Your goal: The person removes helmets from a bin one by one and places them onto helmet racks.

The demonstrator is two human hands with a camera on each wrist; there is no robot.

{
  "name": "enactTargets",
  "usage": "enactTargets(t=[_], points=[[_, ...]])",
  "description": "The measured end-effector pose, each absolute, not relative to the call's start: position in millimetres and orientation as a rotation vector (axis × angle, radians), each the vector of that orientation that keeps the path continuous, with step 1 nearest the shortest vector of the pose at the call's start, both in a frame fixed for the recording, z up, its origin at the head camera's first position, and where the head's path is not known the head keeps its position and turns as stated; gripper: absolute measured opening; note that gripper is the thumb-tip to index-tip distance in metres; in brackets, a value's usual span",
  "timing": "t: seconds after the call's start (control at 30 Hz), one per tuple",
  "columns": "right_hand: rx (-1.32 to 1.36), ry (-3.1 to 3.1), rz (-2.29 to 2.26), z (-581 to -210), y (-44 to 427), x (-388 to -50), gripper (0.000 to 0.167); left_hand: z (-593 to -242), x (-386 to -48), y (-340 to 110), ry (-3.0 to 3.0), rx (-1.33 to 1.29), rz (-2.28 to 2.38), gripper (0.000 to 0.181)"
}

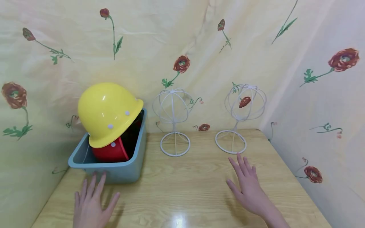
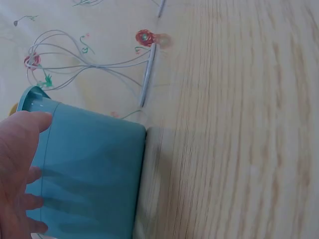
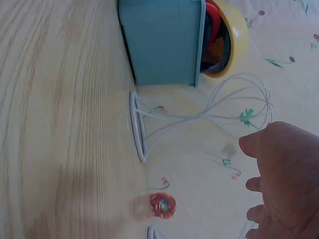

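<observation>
A yellow hard hat [image 1: 106,110] lies tilted in a blue-grey plastic bin [image 1: 114,172], on top of a red helmet-like item [image 1: 109,153]. Darker contents beneath are mostly hidden. My left hand [image 1: 91,205] is spread in front of the bin, its fingers near the front wall and holding nothing; whether they touch the wall, I cannot tell. Over the right part of the table, my right hand [image 1: 249,188] has its fingers extended and grips nothing. Just beyond its fingertips stands a white wire hat stand [image 1: 234,142]. A second wire hat stand [image 1: 175,144] is between it and the bin.
The wooden table [image 1: 185,183] has its back edge against a flower-printed cloth backdrop [image 1: 159,41]. Similar cloth rises along the left and right sides. Both stands are near the back edge, and the bin takes up the back left.
</observation>
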State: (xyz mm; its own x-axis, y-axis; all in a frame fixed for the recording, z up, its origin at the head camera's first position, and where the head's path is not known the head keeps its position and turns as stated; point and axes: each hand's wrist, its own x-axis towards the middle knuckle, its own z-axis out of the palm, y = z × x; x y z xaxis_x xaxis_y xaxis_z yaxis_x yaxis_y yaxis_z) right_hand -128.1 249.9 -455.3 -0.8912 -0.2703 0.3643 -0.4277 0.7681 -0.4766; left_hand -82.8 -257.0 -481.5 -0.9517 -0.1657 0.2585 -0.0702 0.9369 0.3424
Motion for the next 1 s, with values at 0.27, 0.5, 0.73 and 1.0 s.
enactTargets(t=[0.27,0.5,0.73,1.0], points=[[0.672,-2.67,0.838,-446,221,-139,0.071,-481,-86,-270,-2.809,0.299,-0.616,0.097],[0.772,-2.657,0.865,-438,194,-149,0.071,-482,-97,-293,-2.842,0.502,-0.878,0.106],[0.874,-2.614,0.835,-426,164,-157,0.072,-475,-109,-317,-2.739,0.555,-1.009,0.106],[0.971,-2.54,0.873,-412,128,-166,0.068,-461,-122,-328,-2.535,0.519,-1.051,0.103]])
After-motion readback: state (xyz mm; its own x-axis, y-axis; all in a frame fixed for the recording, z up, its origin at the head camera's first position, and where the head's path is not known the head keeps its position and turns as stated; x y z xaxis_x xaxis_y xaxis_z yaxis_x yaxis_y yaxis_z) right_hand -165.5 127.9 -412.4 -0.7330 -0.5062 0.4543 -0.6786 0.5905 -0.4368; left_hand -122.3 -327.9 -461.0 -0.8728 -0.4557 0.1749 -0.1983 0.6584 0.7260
